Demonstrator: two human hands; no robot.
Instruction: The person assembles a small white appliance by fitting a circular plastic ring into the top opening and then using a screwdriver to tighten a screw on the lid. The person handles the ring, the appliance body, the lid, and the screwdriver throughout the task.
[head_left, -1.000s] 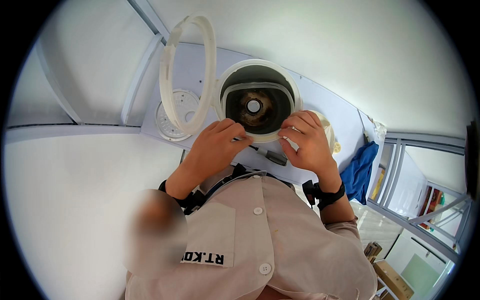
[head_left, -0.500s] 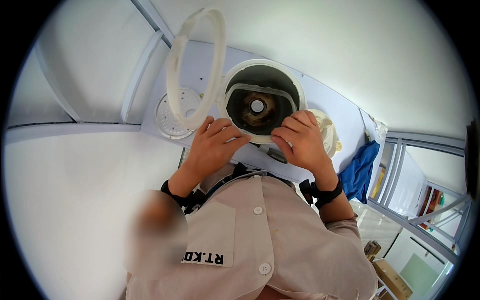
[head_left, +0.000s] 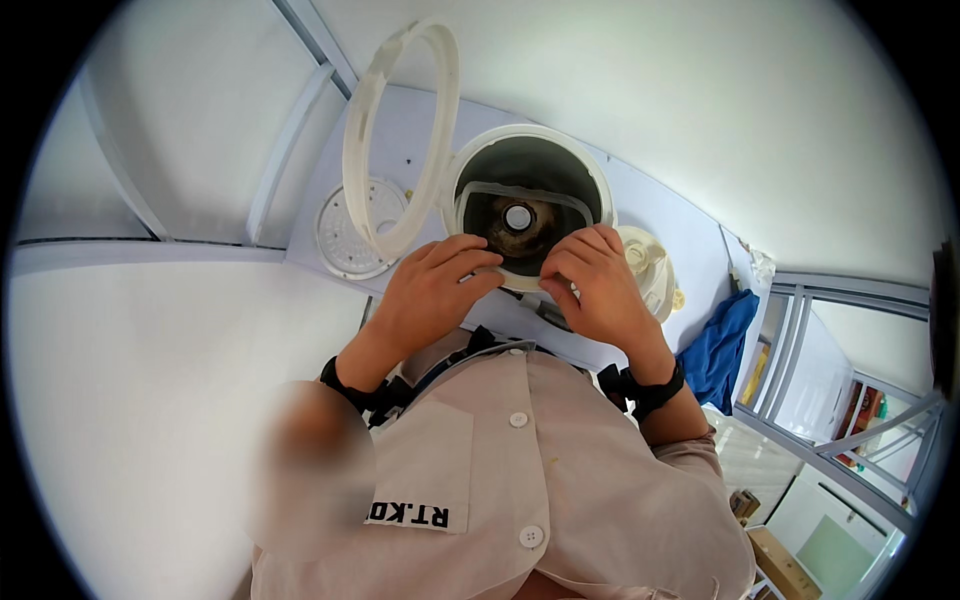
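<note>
A white rice cooker [head_left: 532, 130] stands with its top uncovered, its dark inside stained brown around a pale round centre. Within the opening, a translucent ring-shaped strip [head_left: 530, 188] curves across and runs down toward my hands. At the near left of the rim, my left hand [head_left: 435, 285] is closed, with fingertips and thumb together on the strip's near part. My right hand [head_left: 597, 285] pinches at the near right of the rim, thumb under the bent fingers. The strip's near part is mostly hidden by my fingers. A white lid frame [head_left: 362, 150] stands upright at the cooker's left.
A round perforated white plate [head_left: 340, 235] lies on the pale table [head_left: 345, 120] at left. At right sits a cream round part [head_left: 655, 285], with a blue cloth [head_left: 725, 340] hanging at the table's end. White panels stand behind and at left.
My left fingers have shifted slightly up and over the rim. The strip inside the cooker has changed shape a little, its far edge now lower. The whole view has shifted slightly.
</note>
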